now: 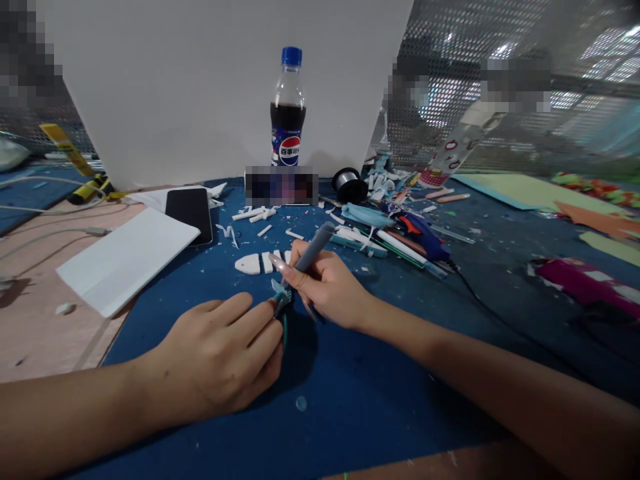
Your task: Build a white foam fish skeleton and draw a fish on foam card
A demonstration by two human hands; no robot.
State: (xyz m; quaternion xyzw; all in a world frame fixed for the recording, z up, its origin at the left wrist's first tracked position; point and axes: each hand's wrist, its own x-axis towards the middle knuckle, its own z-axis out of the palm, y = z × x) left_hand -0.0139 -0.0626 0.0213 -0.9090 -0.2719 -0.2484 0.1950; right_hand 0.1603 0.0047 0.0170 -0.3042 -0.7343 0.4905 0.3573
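Observation:
My right hand (327,283) is closed round a grey craft knife (311,250), held like a pen with its tip pointing down at the blue mat (360,393). My left hand (220,357) rests on the mat with its fingers curled, pressing a small teal piece (281,305) under the knife tip. Most of that piece is hidden by my fingers. Just beyond lie white foam cut-outs (255,263).
A cola bottle (287,110) stands at the back before a white board (200,87). A phone (190,212) and a white pad (125,257) lie left. Pens, a blue glue gun (423,237), its cord and a wire spool (350,185) crowd the right.

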